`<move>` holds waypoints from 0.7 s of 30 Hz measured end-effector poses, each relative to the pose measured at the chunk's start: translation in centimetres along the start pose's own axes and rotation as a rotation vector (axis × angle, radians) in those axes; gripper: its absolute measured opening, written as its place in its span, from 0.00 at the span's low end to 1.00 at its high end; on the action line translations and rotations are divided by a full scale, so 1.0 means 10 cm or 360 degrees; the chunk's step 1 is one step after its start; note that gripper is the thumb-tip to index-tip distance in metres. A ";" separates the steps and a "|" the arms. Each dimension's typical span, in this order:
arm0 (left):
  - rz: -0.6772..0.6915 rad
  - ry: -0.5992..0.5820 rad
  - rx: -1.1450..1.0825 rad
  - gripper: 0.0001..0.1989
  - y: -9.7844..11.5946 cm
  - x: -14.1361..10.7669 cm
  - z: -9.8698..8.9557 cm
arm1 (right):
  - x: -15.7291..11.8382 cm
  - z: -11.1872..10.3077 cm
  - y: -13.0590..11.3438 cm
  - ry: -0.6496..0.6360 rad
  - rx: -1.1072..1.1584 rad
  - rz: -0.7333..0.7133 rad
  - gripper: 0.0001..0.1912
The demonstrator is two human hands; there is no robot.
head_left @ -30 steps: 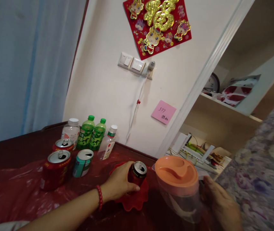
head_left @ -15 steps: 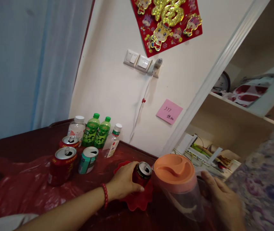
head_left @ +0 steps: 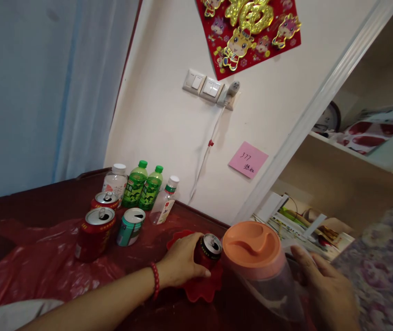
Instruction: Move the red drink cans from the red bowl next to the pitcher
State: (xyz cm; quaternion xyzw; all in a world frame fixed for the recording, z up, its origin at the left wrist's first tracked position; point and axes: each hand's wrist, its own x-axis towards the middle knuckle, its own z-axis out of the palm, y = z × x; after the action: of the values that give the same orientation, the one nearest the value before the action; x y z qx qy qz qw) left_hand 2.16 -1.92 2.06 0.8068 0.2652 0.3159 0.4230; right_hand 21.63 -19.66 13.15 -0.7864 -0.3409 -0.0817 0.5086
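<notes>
My left hand (head_left: 184,262), with a red bead bracelet at the wrist, is wrapped round a dark red drink can (head_left: 211,248) with an opened top. Under the can lies a red scallop-edged dish (head_left: 199,289). To its right stands a clear plastic pitcher (head_left: 268,289) with an orange lid (head_left: 251,243). My right hand (head_left: 327,280) grips the pitcher by its handle; the fingers are partly hidden behind it. The pitcher is tilted slightly and close beside the can. I cannot tell whether the two touch.
Left on the dark red table stand red cans (head_left: 96,234), a teal can (head_left: 130,227), green-labelled bottles (head_left: 150,188) and clear bottles (head_left: 165,202). A red plastic bag (head_left: 44,257) lies in front. Behind are a wall with a plugged-in cord (head_left: 203,161) and, right, shelves (head_left: 355,151).
The whole view has shifted slightly, so everything appears a little further right. Both hands keep the same holds on the can and the pitcher.
</notes>
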 end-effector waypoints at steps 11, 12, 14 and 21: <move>0.0010 -0.0001 0.0056 0.39 -0.01 0.00 0.00 | 0.03 0.02 0.06 0.0010 -0.0031 -0.0057 0.27; 0.0008 -0.0004 0.0057 0.39 -0.01 0.00 0.00 | 0.03 0.01 0.06 0.0007 -0.0041 -0.0060 0.27; 0.0003 -0.0013 0.0055 0.39 -0.01 0.00 0.00 | 0.04 0.01 0.06 0.0003 -0.0062 -0.0061 0.27; -0.0012 -0.0002 0.0050 0.39 -0.01 -0.01 0.01 | 0.04 0.03 0.07 0.0002 -0.0022 -0.0036 0.26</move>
State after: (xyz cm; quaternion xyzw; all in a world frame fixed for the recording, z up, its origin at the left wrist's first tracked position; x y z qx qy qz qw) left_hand 2.11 -1.97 1.89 0.8126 0.2728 0.3095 0.4116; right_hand 22.26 -19.37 12.70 -0.7859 -0.3489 -0.0903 0.5025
